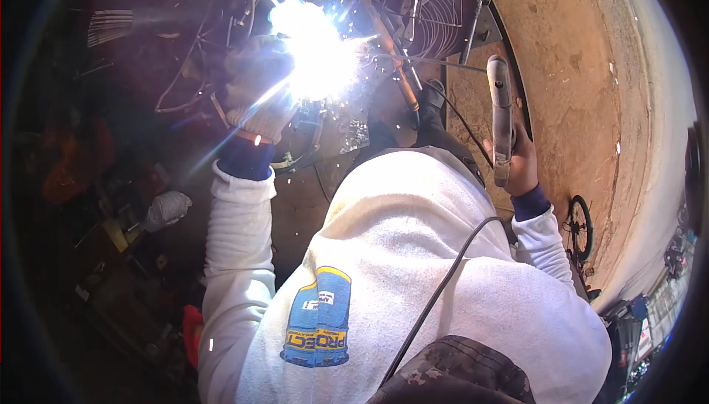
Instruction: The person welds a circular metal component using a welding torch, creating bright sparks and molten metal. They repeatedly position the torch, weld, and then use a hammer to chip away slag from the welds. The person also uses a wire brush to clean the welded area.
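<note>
Arc [317, 53] is burning, probably mid-weld; glare is masking what's done or left. Right hand [523, 159] is gripping grey holder [500, 101], right of arc; gloved left hand [256, 86] is sitting beside arc, can't tell grip.

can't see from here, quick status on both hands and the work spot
Right hand gripping grey tool, thin rod toward white glare. Gloved left hand beside the glare, grip unclear. Glare hides work spot.
</note>
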{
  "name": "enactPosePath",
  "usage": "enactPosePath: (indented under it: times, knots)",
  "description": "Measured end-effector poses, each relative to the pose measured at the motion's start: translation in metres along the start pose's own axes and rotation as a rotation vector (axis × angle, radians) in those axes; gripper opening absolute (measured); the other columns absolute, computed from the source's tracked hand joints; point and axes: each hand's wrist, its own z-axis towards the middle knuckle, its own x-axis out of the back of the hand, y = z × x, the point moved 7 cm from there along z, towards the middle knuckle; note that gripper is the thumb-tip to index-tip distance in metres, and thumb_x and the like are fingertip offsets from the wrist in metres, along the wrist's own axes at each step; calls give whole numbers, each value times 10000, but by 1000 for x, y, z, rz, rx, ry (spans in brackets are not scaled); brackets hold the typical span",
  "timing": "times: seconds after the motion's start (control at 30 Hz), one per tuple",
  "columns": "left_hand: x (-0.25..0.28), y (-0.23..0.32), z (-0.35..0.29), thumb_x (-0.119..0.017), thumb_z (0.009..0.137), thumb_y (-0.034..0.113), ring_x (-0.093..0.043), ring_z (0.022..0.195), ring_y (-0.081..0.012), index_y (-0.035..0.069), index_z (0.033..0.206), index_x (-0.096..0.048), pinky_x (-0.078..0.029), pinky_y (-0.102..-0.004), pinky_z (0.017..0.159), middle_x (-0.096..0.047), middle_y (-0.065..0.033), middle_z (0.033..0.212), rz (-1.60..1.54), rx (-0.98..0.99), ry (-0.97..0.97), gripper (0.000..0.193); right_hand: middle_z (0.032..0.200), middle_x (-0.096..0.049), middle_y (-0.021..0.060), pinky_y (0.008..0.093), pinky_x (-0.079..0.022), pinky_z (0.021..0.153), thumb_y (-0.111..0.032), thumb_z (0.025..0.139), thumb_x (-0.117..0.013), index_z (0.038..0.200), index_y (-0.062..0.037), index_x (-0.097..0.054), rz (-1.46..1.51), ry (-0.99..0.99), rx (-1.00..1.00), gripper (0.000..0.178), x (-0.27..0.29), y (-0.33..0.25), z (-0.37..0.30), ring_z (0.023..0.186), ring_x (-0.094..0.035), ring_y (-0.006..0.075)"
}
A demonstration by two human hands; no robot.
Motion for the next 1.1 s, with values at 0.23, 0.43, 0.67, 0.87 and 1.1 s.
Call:
enactPosePath:
  times: [0.23, 0.43, 0.67, 0.87, 1.1]
  knots:
    - [-17, 8, -8, -603, 893, 239, -611, 972, -245, 114, 1047, -681, -486, -382, 767, -664, -40, 1007, 310, -185, -106, 213, 905, -657, 74, 287, -536, 720, -297, 986, -544, 1153, -39, -569, 938, -15, -384, 309, -2, 49, -10, 815, -651, 160]
    - [-30, 11, -22, -611, 888, 235, -606, 984, -250, 121, 1090, -661, -494, -408, 810, -658, -29, 1040, 634, -334, -112, 237, 931, -614, 62, 274, -504, 630, -390, 1011, -448, 1250, -53, -530, 1116, 120, -179, 421, 18, 16, 2, 784, -623, 186]
    - [16, 10, 17, -666, 835, 151, -620, 982, -272, 131, 1059, -673, -502, -411, 883, -672, -29, 1048, -62, 45, -139, 226, 1119, -577, 121, 309, -552, 784, -23, 935, -610, 1414, -33, -432, 353, 186, 579, 511, 60, -104, 74, 995, -601, 206]
    - [67, -9, 7, -679, 821, 83, -634, 1001, -274, 114, 1031, -693, -495, -406, 890, -682, -59, 1040, -158, 192, 88, 213, 1052, -570, 126, 308, -566, 693, -70, 951, -608, 1243, -16, -559, -163, 538, 898, 301, 66, -233, 112, 773, -644, 211]
    - [82, -13, -45, -708, 818, 143, -606, 1069, -282, 141, 1035, -692, -468, -426, 961, -654, -47, 1119, -124, 359, 140, 218, 828, -547, -36, 228, -433, 561, -106, 959, -636, 1158, -79, -530, 696, 148, 807, 228, 6, -331, 231, 665, -515, 53]
